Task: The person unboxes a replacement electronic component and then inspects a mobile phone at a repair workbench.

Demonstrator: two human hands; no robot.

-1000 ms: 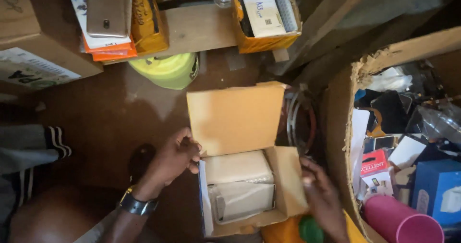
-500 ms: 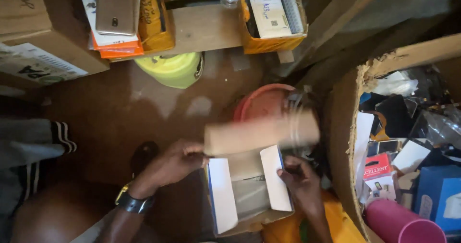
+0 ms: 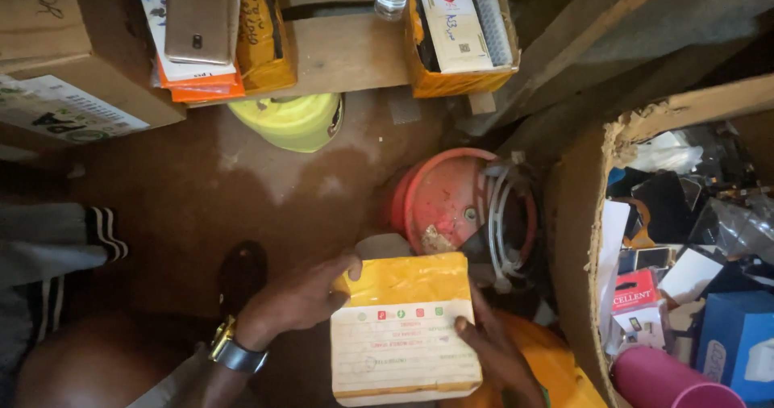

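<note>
Yellow-and-white cardboard is all I'm seeing of the small box (image 3: 403, 331) now. A second ago its lid was flipped up and I could look down at the wrapped pale block inside; half a second ago the side flaps were swinging. Now the flaps are down and the printed face is toward the camera, so I'd call it closed, or close to it.

Left hand (image 3: 294, 299) is wrapped around the left edge near the top corner, thumb lying over the yellow band. Right hand (image 3: 496, 355) is at the lower right corner, fingers curled onto the face, pressing it flat. Both are clamped on the box, held low in front of me above the brown floor (image 3: 242, 190).

Can't tell if the last flap is tucked in, since that edge is out of view.

Around it: red round lid (image 3: 447, 202) with a white cable coil just behind, the big carton (image 3: 588, 255) of packaged bits on the right, a yellow tub (image 3: 294, 119) under the wooden shelf (image 3: 347, 49).
</note>
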